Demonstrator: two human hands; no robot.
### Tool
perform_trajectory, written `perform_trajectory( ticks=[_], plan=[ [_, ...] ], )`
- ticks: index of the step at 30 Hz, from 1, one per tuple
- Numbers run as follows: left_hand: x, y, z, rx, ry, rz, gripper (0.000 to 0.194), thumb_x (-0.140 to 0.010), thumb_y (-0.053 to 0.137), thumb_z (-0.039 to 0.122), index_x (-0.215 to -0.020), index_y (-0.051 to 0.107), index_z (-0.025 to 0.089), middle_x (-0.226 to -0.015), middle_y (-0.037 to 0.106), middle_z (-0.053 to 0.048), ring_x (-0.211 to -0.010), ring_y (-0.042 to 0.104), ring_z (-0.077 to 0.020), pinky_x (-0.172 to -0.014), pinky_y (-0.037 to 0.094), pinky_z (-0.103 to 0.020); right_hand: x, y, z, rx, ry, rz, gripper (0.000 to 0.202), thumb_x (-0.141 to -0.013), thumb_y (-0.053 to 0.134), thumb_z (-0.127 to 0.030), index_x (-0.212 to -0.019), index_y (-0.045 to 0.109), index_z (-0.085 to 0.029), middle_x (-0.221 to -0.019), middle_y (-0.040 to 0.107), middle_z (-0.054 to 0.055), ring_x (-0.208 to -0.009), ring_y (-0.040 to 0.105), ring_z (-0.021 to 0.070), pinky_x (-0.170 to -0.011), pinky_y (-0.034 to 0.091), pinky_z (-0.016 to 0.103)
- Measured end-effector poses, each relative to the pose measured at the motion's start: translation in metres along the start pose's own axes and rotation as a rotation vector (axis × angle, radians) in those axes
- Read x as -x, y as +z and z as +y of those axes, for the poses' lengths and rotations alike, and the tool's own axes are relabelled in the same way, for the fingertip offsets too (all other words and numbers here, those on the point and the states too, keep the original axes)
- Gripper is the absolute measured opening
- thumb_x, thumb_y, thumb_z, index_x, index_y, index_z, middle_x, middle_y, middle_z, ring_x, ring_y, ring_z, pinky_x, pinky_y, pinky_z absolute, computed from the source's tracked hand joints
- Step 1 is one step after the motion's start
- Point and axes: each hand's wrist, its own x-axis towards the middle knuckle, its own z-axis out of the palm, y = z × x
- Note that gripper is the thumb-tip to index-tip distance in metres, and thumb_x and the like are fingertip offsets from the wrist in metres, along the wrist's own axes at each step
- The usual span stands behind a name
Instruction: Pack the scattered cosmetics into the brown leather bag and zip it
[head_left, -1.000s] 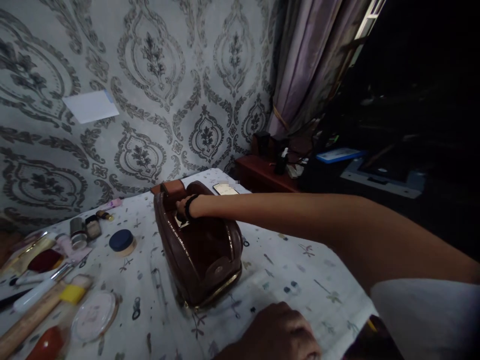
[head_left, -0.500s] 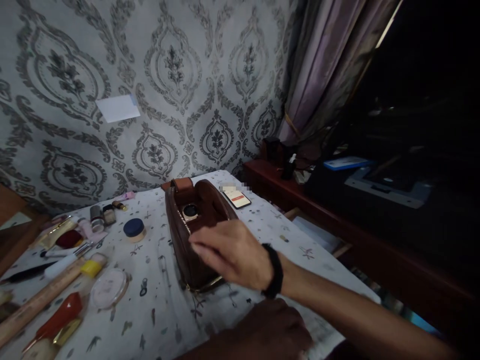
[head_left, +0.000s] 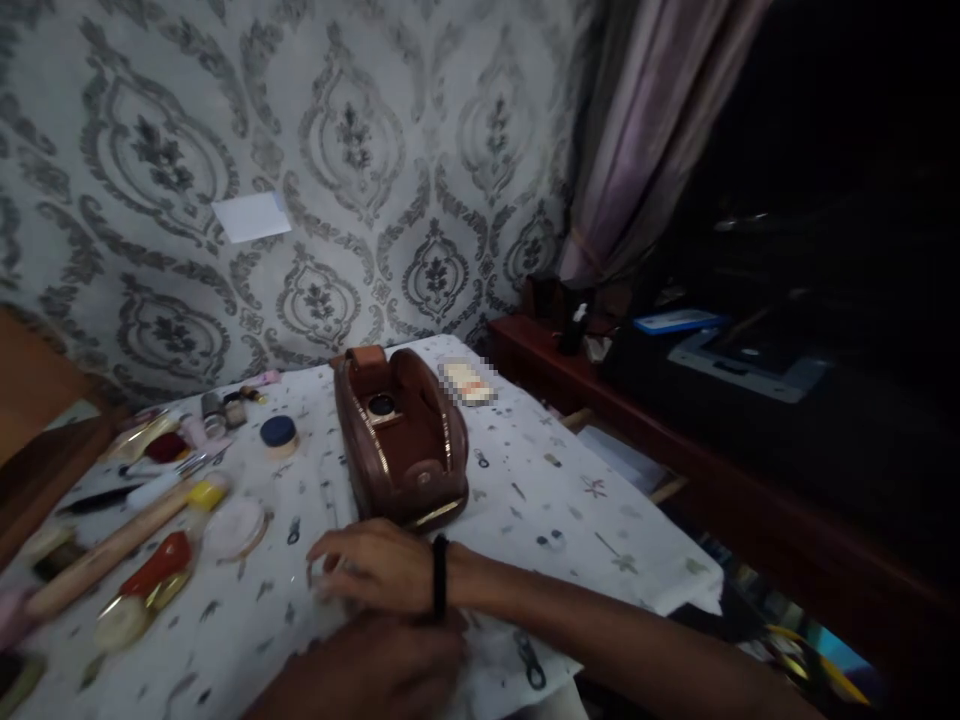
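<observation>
Brown bag (head_left: 409,490) stands open; right hand (head_left: 379,567) half-open, holding nothing visible; left hand (head_left: 397,655) blurred, grip unclear.

The bag (head_left: 401,440) is showing smooth brown leather-like sides and shiny metallic zip teeth. The worktop (head_left: 525,520) is wearing matt printed cloth; the jar (head_left: 279,436) is pairing a dark lid with a paler base.

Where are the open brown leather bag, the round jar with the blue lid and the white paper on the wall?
Open brown leather bag (head_left: 414,446): head view, on its inner lining.
Round blue-lidded jar (head_left: 278,432): head view, on the lid.
White paper (head_left: 252,217): head view, on its middle.
</observation>
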Motion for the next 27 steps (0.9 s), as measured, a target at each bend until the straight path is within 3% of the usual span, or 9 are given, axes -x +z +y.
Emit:
perform_trajectory(
  ticks=[3,7,10,12,14,16,21,27],
  plan=[
    [0.026,-0.020,-0.011,0.049,-0.143,0.062,0.030,-0.091,0.056,0.025,-0.119,0.068,0.024,-0.123,0.069,-0.007,-0.116,0.061,-0.0259,-0.103,0.046,-0.038,-0.005,0.018,0.005,-0.175,0.138,0.037,0.032,-0.101,0.046,-0.032,-0.123,0.060,-0.014,-0.106,0.074,0.010,-0.095,0.070,0.0199,-0.085,0.051,0.029],
    [0.069,-0.044,-0.010,0.273,-0.164,0.173,0.029,-0.093,0.056,0.038,-0.106,0.072,0.018,-0.103,0.075,-0.008,-0.098,0.068,-0.0223,-0.089,0.051,-0.030,-0.009,0.047,0.008,-0.333,0.190,0.121,0.031,-0.102,0.041,-0.032,-0.121,0.059,-0.016,-0.110,0.072,0.011,-0.104,0.067,0.0227,-0.091,0.049,0.035],
    [0.091,-0.056,-0.025,0.281,-0.262,0.393,0.033,-0.094,0.054,0.045,-0.100,0.071,0.017,-0.093,0.075,-0.007,-0.087,0.068,-0.0201,-0.079,0.052,-0.028,-0.008,0.063,0.010,-0.385,0.195,0.201,0.030,-0.101,0.038,-0.033,-0.113,0.060,-0.016,-0.109,0.070,0.012,-0.103,0.065,0.0225,-0.091,0.048,0.035],
    [0.100,-0.061,-0.043,0.088,-0.354,0.663,0.032,-0.095,0.050,0.043,-0.100,0.069,0.017,-0.092,0.073,-0.006,-0.085,0.066,-0.0196,-0.077,0.052,-0.029,-0.007,0.067,0.012,-0.402,0.192,0.229,0.029,-0.101,0.037,-0.034,-0.110,0.060,-0.017,-0.104,0.070,0.010,-0.099,0.065,0.0214,-0.088,0.048,0.034],
    [0.106,-0.065,-0.064,-0.244,-0.457,0.947,0.028,-0.095,0.050,0.039,-0.105,0.067,0.019,-0.100,0.070,-0.008,-0.094,0.064,-0.0229,-0.083,0.051,-0.036,-0.007,0.067,0.012,-0.413,0.191,0.229,0.029,-0.101,0.037,-0.036,-0.108,0.059,-0.019,-0.100,0.070,0.008,-0.094,0.065,0.0205,-0.085,0.048,0.033],
    [0.108,-0.067,-0.083,-0.550,-0.552,1.098,0.029,-0.093,0.053,0.039,-0.113,0.063,0.020,-0.111,0.066,-0.010,-0.106,0.059,-0.0275,-0.092,0.049,-0.044,-0.006,0.065,0.012,-0.425,0.203,0.222,0.030,-0.101,0.037,-0.037,-0.107,0.060,-0.019,-0.099,0.070,0.007,-0.093,0.065,0.0204,-0.083,0.048,0.032],
    [0.100,-0.062,-0.119,-0.804,-0.708,1.072,0.054,-0.088,0.061,0.043,-0.133,0.049,0.017,-0.129,0.057,-0.016,-0.119,0.053,-0.0329,-0.099,0.046,-0.052,-0.004,0.064,0.014,-0.453,0.244,0.185,0.035,-0.100,0.037,-0.043,-0.111,0.061,-0.019,-0.102,0.071,0.009,-0.097,0.066,0.0229,-0.085,0.049,0.035],
    [0.088,-0.049,-0.147,-0.883,-0.718,1.090,0.047,-0.091,0.055,0.032,-0.135,0.047,0.015,-0.135,0.053,-0.019,-0.129,0.047,-0.0335,-0.107,0.040,-0.053,-0.002,0.067,0.019,-0.472,0.288,0.182,0.041,-0.098,0.039,-0.048,-0.117,0.062,-0.020,-0.113,0.071,0.011,-0.108,0.065,0.0248,-0.096,0.048,0.039]
  ],
)
